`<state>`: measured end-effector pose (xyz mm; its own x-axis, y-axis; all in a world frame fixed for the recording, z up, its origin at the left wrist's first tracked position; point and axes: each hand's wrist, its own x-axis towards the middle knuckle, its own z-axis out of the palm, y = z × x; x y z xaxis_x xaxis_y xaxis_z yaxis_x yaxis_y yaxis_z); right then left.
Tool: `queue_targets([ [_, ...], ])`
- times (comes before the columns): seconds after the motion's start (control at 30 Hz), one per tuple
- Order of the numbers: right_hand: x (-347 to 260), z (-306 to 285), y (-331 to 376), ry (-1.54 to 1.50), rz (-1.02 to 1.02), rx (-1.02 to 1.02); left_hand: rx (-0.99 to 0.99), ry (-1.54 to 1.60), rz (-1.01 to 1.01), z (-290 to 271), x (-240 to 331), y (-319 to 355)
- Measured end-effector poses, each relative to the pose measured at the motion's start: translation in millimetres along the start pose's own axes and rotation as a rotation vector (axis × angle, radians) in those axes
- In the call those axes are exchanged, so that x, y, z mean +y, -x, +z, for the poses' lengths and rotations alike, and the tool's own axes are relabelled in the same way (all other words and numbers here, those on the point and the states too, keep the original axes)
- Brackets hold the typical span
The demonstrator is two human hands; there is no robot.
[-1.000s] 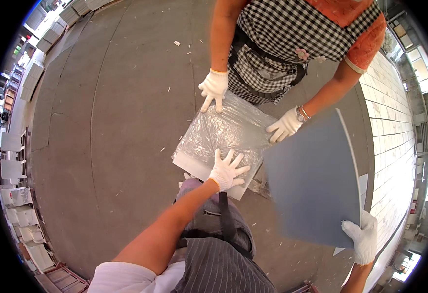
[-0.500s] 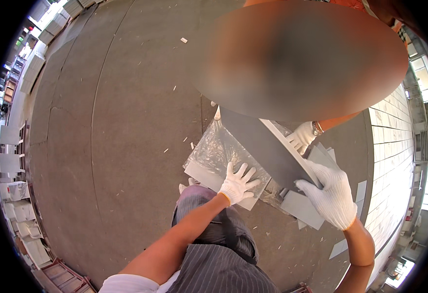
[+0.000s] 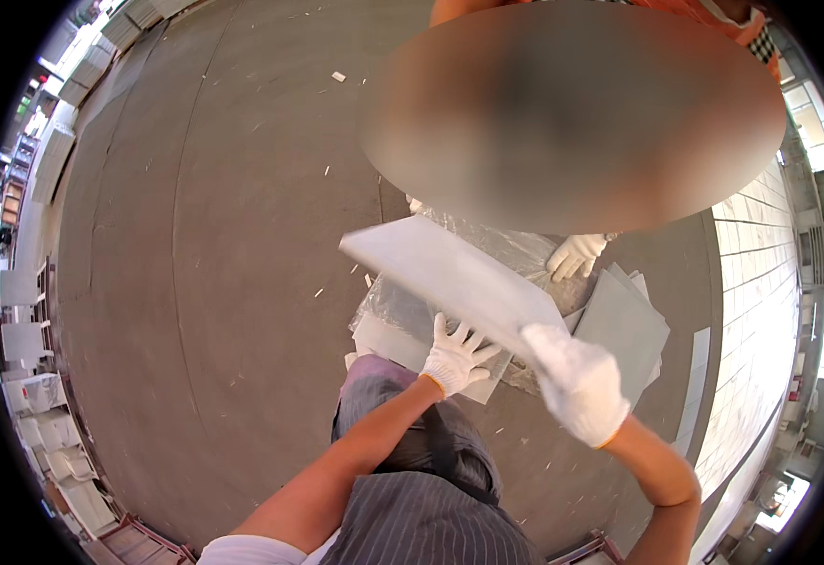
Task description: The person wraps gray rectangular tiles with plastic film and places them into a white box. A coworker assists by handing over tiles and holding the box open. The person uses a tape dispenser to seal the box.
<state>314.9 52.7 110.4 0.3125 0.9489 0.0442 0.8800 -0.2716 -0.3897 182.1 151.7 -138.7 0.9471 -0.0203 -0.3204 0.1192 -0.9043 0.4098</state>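
the right hand [image 3: 576, 379] wears a white glove and is closed on the near end of a big flat grey sheet [image 3: 449, 280]. the sheet is lifted and tilted, and it stretches away from this hand, up and to the left. the left hand [image 3: 456, 353] also wears a white glove. it lies just left of the right hand, fingers spread open, pressing flat on a clear plastic bag [image 3: 402, 306] on the grey floor [image 3: 195, 282]. it grips nothing.

the lifted sheet passes right above the left hand and covers much of the bag, so the middle of the bag is hard to see. a pale flat piece [image 3: 388, 341] sticks out from under the bag, just left of the left hand. to the right of the right hand lies a small stack of grey sheets [image 3: 624, 325], fanned a little on the floor. past the far side of the lifted sheet, another person's gloved hand [image 3: 576, 254] rests on the crinkly plastic. i cannot tell if that hand grips it. most of that person is blurred out.

small white scraps [image 3: 338, 76] dot the floor far from both hands. the person's own knee, in dark cloth, sits right below the left hand. the right thumb is hidden behind the glove's back.
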Motion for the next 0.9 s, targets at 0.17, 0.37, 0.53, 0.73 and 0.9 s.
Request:
queue_targets([
  [0.17,-8,67,45,0.049,-0.052,0.027,0.093,0.460,-0.017,97,-21,-12],
  [0.37,-10,160,95,0.055,0.114,-0.008,0.124,0.353,-0.052,73,-15,6],
  [0.53,-5,188,92,0.076,0.169,0.060,0.140,0.324,-0.074,76,-13,9],
  [0.73,13,205,77,0.132,0.195,0.083,0.154,0.294,-0.078,70,-8,5],
  [0.9,31,214,82,0.109,0.163,0.086,0.115,0.194,-0.033,72,-8,1],
])
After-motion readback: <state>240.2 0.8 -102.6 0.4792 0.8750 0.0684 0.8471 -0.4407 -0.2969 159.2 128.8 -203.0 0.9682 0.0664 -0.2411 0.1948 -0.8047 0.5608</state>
